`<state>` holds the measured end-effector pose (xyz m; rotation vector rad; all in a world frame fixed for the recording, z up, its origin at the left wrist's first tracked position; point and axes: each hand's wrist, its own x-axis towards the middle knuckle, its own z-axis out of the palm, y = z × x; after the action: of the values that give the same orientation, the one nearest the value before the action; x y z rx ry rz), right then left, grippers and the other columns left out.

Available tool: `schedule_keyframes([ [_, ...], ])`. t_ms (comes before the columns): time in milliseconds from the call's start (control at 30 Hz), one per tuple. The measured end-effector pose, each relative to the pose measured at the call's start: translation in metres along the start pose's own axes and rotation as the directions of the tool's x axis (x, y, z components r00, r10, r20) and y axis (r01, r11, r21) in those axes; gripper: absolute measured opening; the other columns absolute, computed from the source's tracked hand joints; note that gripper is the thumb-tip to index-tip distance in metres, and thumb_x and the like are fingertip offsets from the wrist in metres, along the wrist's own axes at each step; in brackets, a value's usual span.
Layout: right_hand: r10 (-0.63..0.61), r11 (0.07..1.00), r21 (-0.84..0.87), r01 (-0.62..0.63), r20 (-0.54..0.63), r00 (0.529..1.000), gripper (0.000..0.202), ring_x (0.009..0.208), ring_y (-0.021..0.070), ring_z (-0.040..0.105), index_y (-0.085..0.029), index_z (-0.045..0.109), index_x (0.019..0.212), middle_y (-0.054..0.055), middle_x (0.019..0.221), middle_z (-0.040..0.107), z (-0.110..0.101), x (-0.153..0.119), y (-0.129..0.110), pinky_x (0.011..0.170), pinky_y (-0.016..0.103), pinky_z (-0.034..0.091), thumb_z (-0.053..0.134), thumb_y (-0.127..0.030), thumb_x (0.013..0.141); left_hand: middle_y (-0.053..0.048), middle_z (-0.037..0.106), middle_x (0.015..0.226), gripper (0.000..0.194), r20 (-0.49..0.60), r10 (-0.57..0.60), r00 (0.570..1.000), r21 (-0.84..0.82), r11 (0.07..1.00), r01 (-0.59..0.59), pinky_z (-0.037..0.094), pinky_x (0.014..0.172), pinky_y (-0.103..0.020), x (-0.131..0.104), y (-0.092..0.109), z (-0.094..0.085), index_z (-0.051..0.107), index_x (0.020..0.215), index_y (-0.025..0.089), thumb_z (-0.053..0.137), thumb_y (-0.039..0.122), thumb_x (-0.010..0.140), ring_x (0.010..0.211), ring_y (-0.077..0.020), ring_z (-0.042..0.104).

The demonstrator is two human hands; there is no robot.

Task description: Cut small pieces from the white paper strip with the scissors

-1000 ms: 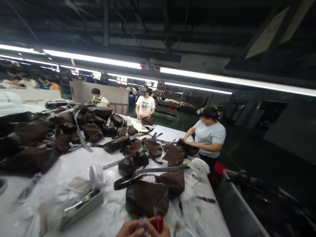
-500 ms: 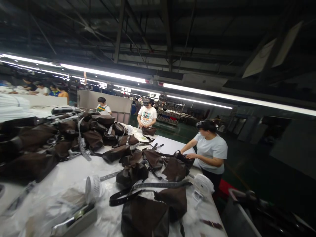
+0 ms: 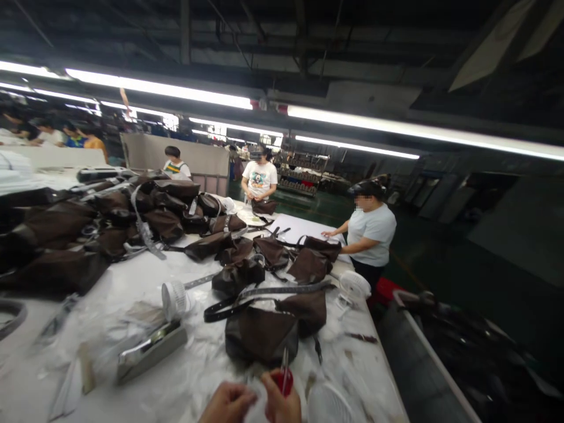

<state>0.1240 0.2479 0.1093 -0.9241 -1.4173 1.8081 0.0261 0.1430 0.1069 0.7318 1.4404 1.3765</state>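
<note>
At the bottom edge my right hand is closed around small red-handled scissors, their narrow metal blades pointing up and away. Close beside it on the left, my left hand has its fingers curled together; whatever they may pinch is blurred. Just beyond both hands lies a dark brown bag with a black strap. Clear plastic wrap is spread over the white table around them.
A heap of brown bags fills the left. White fans and a tape dispenser stand on the table. A co-worker in a light shirt is at the right edge, near a grey bin.
The view has tilted down, bringing both my hands and the red-handled scissors into sight. The co-worker at right has moved one hand off the bag onto the white sheet.
</note>
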Motion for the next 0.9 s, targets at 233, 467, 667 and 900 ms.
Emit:
schedule_keyframes([
  [233,0.022,0.983,0.182,-0.038,0.088,0.996,0.037,0.041,0.0025,0.018,-0.013,0.061,0.073,-0.010,0.047,0.036,0.000,-0.034,-0.035,0.040,0.021,0.015,0.077,-0.047,0.068,0.002,0.053,0.059,0.050,-0.097,0.151,0.984,-0.013,0.988,-0.153,0.028,0.049,-0.021,-0.027,0.035,0.002,0.071,0.085,0.010,0.068,0.057,0.070,0.051,-0.0070,0.038],
  [467,0.065,0.991,0.114,-0.076,0.093,0.994,0.034,0.042,0.0028,0.029,-0.015,0.060,0.068,-0.001,0.067,0.062,0.008,-0.045,-0.035,0.040,0.022,0.018,0.084,-0.037,0.058,0.002,0.057,0.056,0.035,-0.092,0.199,0.976,0.100,0.977,-0.190,0.040,0.051,-0.020,-0.038,0.031,0.004,0.066,0.077,0.012,0.066,0.047,0.077,0.050,-0.0089,0.049],
  [667,0.031,0.956,0.292,-0.022,-0.026,0.999,0.040,0.046,0.0038,0.036,-0.017,0.045,0.061,-0.001,0.069,0.064,0.019,-0.046,-0.035,0.042,0.020,0.021,0.084,-0.025,0.057,0.002,0.058,0.051,0.034,-0.103,0.234,0.967,0.197,0.958,-0.211,0.041,0.056,-0.020,-0.038,0.035,0.006,0.067,0.068,0.013,0.061,0.042,0.083,0.050,-0.0089,0.049],
  [900,0.163,0.837,0.544,-0.062,-0.139,0.977,0.052,0.043,0.0019,0.032,-0.020,0.035,0.064,-0.005,0.066,0.062,0.030,-0.052,-0.041,0.039,0.019,0.016,0.085,-0.016,0.051,0.001,0.061,0.055,0.030,-0.141,0.271,0.952,0.146,0.957,-0.251,0.041,0.054,-0.019,-0.039,0.041,0.014,0.070,0.072,0.013,0.061,0.041,0.082,0.050,-0.0086,0.049],
])
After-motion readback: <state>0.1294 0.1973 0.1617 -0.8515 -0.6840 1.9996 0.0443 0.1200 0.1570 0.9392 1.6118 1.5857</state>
